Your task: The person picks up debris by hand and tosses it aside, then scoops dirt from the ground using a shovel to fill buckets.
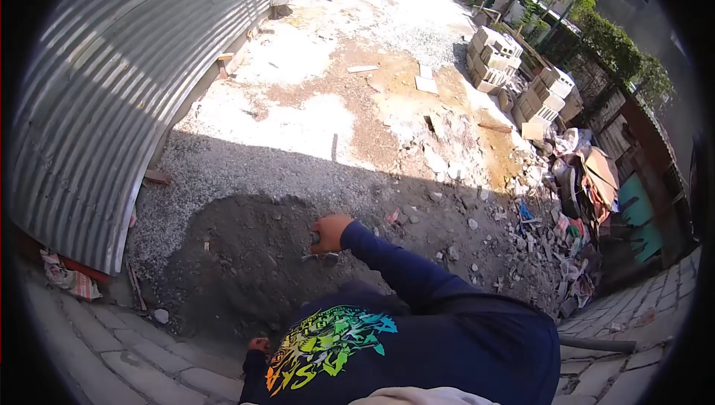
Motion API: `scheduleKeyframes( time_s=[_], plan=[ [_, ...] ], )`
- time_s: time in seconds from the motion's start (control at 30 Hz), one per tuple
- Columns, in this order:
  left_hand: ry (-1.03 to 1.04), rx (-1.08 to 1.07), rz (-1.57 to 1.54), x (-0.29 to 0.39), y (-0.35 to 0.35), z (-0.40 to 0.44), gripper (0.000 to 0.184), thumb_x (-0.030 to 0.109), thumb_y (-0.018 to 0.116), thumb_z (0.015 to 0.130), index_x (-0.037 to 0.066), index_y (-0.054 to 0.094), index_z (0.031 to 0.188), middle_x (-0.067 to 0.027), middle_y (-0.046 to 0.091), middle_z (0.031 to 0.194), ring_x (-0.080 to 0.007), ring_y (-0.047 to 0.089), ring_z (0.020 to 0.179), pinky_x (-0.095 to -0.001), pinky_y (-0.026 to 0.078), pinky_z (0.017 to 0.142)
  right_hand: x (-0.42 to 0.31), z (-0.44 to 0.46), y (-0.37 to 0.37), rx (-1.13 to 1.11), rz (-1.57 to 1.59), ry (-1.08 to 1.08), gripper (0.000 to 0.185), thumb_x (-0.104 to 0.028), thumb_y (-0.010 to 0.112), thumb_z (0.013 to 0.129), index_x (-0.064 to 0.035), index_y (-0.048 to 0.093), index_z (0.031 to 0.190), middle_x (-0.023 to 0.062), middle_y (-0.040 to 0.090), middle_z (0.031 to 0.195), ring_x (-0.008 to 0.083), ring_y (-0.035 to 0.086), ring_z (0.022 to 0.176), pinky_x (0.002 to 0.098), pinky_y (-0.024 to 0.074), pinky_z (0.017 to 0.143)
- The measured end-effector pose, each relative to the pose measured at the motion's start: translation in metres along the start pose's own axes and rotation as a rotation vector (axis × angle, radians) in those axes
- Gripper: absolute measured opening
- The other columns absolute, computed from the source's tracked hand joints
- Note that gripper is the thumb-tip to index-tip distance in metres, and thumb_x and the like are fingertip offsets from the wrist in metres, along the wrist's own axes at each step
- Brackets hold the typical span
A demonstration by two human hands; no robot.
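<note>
My right hand reaches forward over the dark soil, its fingers closed round a small grey grip-like piece. A silver metal part shows just below that hand; the kind of tool cannot be told. Low in the view, my left hand is partly hidden beside my printed dark shirt. Its fingers look curled, and whatever they hold is out of sight. Both hands are above a heap of dark, damp soil or sand, blurred near my body.
Corrugated metal sheeting stands on the left. Hollow blocks are stacked at the right, near rubble and rubbish. Block walls run along the bottom. A grey pipe-like bar sticks out to my right. Sunlit gravel lies ahead.
</note>
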State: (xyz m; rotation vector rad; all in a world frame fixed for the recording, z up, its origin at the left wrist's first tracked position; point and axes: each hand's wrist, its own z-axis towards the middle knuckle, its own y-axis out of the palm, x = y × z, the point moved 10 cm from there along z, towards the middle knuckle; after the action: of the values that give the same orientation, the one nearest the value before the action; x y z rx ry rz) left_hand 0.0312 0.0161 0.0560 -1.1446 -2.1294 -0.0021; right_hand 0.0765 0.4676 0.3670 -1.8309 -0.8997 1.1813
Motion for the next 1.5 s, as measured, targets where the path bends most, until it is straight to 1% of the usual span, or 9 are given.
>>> scheduleKeyframes(
  time_s=[0.2,0.33,0.4,0.47,0.7,0.87,1.43,1.47,1.5],
  plan=[
    [0.176,0.067,-0.211,0.017,-0.018,0.051,0.019,0.018,0.065,0.083,0.002,0.062,0.092,-0.0091,0.064,0.081,-0.0187,0.063,0.065,-0.0338,0.053,0.057,-0.016,-0.022,0.030,-0.038,0.012,-0.020,0.044,-0.047,0.062,0.072,-0.0071,0.067,0.089,0.0190,0.065,0.089,0.0359,0.062,0.087,0.0452,0.0491,0.077],
    [0.293,0.106,-0.060,0.048,-0.004,0.037,0.021,0.019,0.066,0.083,0.002,0.063,0.094,-0.0083,0.065,0.081,-0.0184,0.064,0.067,-0.0333,0.054,0.060,-0.019,-0.039,0.060,-0.100,0.062,-0.055,0.042,-0.043,0.062,0.073,-0.0070,0.067,0.093,0.0187,0.066,0.093,0.0350,0.063,0.090,0.0448,0.0489,0.079],
    [0.264,-0.101,-0.097,0.016,0.032,0.064,0.023,0.023,0.066,0.083,0.002,0.064,0.094,-0.0071,0.065,0.079,-0.0166,0.064,0.066,-0.0300,0.052,0.060,-0.019,-0.059,0.068,-0.167,0.050,-0.052,0.041,-0.042,0.061,0.073,-0.0070,0.067,0.095,0.0185,0.066,0.094,0.0348,0.063,0.090,0.0447,0.0488,0.080],
    [0.251,-0.108,-0.026,0.001,0.060,0.057,0.024,0.023,0.066,0.083,0.002,0.064,0.094,-0.0072,0.065,0.079,-0.0166,0.064,0.067,-0.0301,0.052,0.061,-0.019,-0.087,0.071,-0.192,0.138,-0.051,0.043,-0.040,0.062,0.073,-0.0012,0.067,0.090,0.0217,0.065,0.091,0.0360,0.063,0.089,0.0448,0.0497,0.078],
    [0.239,-0.171,0.214,-0.007,0.125,0.013,0.027,0.025,0.067,0.082,0.002,0.064,0.095,-0.0077,0.065,0.081,-0.0168,0.063,0.069,-0.0313,0.052,0.063,0.031,-0.133,0.066,0.006,0.294,-0.170,0.043,-0.043,0.061,0.074,-0.0053,0.068,0.094,0.0189,0.066,0.089,0.0355,0.063,0.087,0.0455,0.0496,0.077],
    [0.215,-0.171,0.274,-0.009,0.133,0.004,0.030,0.027,0.068,0.081,0.002,0.064,0.095,-0.0081,0.066,0.082,-0.0170,0.063,0.071,-0.0321,0.051,0.065,0.071,-0.147,0.051,-0.155,0.087,-0.081,0.048,-0.050,0.061,0.073,-0.0069,0.066,0.095,0.0183,0.066,0.090,0.0354,0.063,0.087,0.0453,0.0498,0.075],
    [-0.025,-0.294,0.071,0.000,0.137,0.041,0.038,0.033,0.070,0.079,0.001,0.064,0.098,-0.0094,0.066,0.087,-0.0175,0.062,0.076,-0.0349,0.050,0.070,0.077,-0.133,0.060,-0.083,0.174,-0.086,0.054,-0.054,0.063,0.073,-0.0049,0.066,0.094,0.0183,0.066,0.085,0.0364,0.063,0.083,0.0444,0.0499,0.073],
    [0.182,-0.213,0.180,0.031,0.139,0.022,0.037,0.031,0.070,0.079,0.001,0.064,0.098,-0.0098,0.066,0.087,-0.0175,0.062,0.076,-0.0349,0.050,0.070,0.077,-0.132,0.065,-0.086,0.201,-0.079,0.054,-0.054,0.063,0.073,-0.0048,0.066,0.096,0.0181,0.066,0.087,0.0362,0.063,0.085,0.0441,0.0498,0.075],
    [0.186,-0.216,0.177,0.040,0.144,0.007,0.037,0.031,0.070,0.079,0.001,0.064,0.098,-0.0098,0.066,0.087,-0.0175,0.062,0.076,-0.0349,0.050,0.070,0.077,-0.134,0.062,-0.085,0.196,-0.077,0.054,-0.054,0.063,0.073,-0.0048,0.066,0.096,0.0181,0.066,0.087,0.0362,0.063,0.085,0.0441,0.0498,0.075]
  ],
)
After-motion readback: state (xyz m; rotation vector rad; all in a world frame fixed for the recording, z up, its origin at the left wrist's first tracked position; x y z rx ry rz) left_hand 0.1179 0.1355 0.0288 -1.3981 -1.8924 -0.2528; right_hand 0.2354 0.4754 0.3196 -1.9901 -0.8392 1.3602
